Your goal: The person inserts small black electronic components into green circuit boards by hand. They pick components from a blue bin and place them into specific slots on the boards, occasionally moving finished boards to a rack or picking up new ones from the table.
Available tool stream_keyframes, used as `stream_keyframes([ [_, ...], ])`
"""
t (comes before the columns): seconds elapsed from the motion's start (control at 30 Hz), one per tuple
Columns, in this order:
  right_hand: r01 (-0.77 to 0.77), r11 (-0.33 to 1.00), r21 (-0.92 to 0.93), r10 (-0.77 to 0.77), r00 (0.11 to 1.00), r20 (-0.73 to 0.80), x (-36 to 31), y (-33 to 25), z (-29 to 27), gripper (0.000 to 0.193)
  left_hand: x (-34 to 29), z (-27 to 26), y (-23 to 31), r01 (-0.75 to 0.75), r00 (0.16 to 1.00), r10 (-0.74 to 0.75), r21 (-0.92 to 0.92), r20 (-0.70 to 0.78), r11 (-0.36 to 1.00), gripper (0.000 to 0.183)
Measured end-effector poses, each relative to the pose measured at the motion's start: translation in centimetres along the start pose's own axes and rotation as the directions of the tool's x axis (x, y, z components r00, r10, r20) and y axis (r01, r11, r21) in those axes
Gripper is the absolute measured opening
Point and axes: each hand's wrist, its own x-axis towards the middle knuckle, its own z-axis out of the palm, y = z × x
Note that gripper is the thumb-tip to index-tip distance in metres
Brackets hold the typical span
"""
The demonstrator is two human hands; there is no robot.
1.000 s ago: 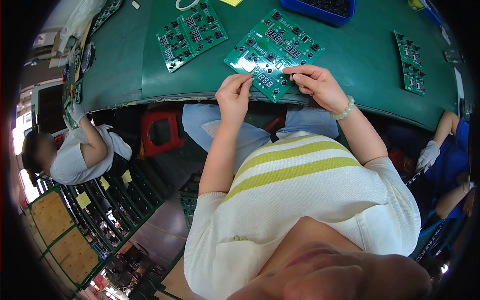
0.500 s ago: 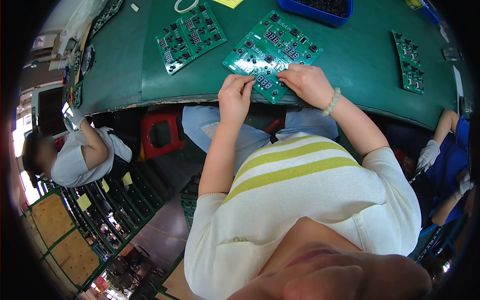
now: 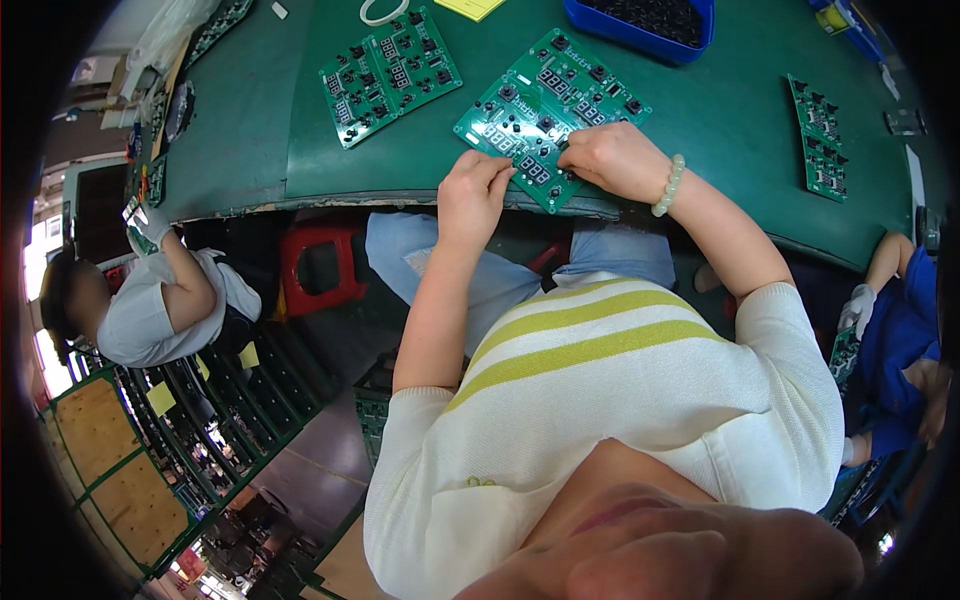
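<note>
A green circuit board panel (image 3: 520,85) with black-framed digit displays and black knobs lies in front of me at the table's near edge. My left hand (image 3: 474,195) is closed in a pinch at the panel's near left edge, beside a digit display (image 3: 536,170). On the other side of that display, my right hand (image 3: 617,162), above a pale bead bracelet, has its fingers pressed together on the panel. Anything small in either pinch is hidden by the fingertips.
A similar panel (image 3: 395,75) lies to the left, another (image 3: 818,135) at the far right. Beyond my panel stands a blue tray (image 3: 655,42) of small black parts. Co-workers sit left (image 3: 165,300) and right (image 3: 905,320). A red stool (image 3: 318,268) stands left of my legs.
Both hands keep their pinches on the panel with only slight shifts. The table scene has slid a little rightward in view. A green board now shows below the right co-worker's gloved hand.
</note>
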Motion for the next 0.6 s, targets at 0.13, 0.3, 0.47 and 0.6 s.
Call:
stream_keyframes([
  [0.13, -0.031, 0.997, -0.071, 0.038, 0.993, 0.108, 0.5, -0.4, -0.8, 0.014, 0.1, -0.6, 0.9, 0.093, 0.995, -0.092, -0.011, 0.046, 0.996, 0.011],
  [0.3, -0.037, 0.998, 0.053, 0.034, 0.997, 0.063, 1.1, 0.4, -1.0, 0.011, 0.4, -1.1, 3.1, 0.073, 0.993, -0.080, -0.082, -0.083, 0.994, 0.015],
  [0.47, -0.279, 0.099, 0.955, 0.457, 0.866, 0.205, 0.4, -1.2, -0.6, 0.019, 0.0, -1.0, 5.3, -0.023, 0.970, -0.024, -0.193, -0.241, 0.981, 0.020],
  [0.6, -0.233, -0.500, 0.834, 0.271, 0.872, 0.407, -1.0, -3.7, 0.2, 0.024, -0.2, -0.2, 6.6, -0.143, 0.979, 0.115, -0.165, -0.166, 0.976, 0.021],
])
